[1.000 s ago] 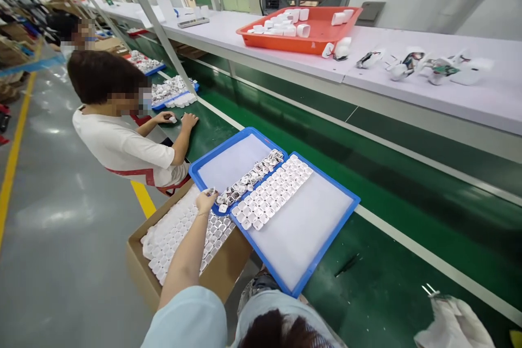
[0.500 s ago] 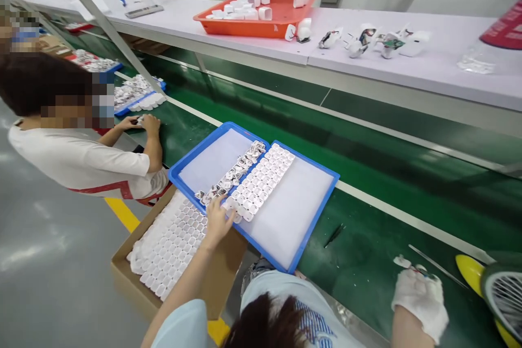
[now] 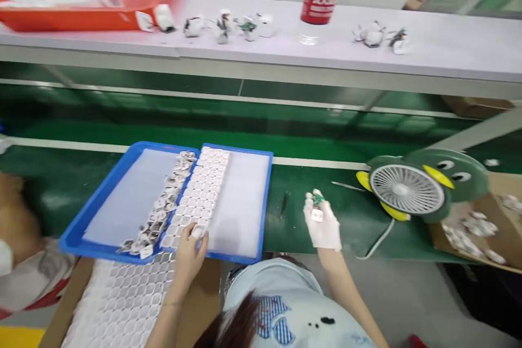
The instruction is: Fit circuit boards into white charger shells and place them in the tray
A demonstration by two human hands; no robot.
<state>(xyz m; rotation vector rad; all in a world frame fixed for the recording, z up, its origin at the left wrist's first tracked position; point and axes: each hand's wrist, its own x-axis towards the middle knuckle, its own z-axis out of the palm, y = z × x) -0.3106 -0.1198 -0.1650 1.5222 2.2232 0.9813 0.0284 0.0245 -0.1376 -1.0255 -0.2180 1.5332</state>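
My bare left hand (image 3: pixel 188 255) pinches a small white rounded-square casing (image 3: pixel 198 231) over the near end of several rows of white casings (image 3: pixel 199 190). Those rows lie in the right blue tray (image 3: pixel 267 201). Beside it, the left blue tray (image 3: pixel 75 231) carries a strip of small wired parts (image 3: pixel 167 201) along its right side. My right hand (image 3: pixel 326 231), in a white glove, is palm up above the green bench. Its fingers are closed around a small circuit-board assembly (image 3: pixel 317 206) with a green board and a white square piece.
Black tweezers (image 3: pixel 284 204) lie between the trays and my right hand. A green fan (image 3: pixel 402 189) stands to the right, beside a cardboard box (image 3: pixel 505 234) of parts. Below the left tray, a carton holds white casings (image 3: pixel 122 299). The shelf holds an orange tray (image 3: pixel 81 20) and a bottle (image 3: pixel 320 2).
The view has swung right. My left hand has lifted a white casing from the rows' near end. My right hand has come closer to the trays, still with the circuit-board assembly.
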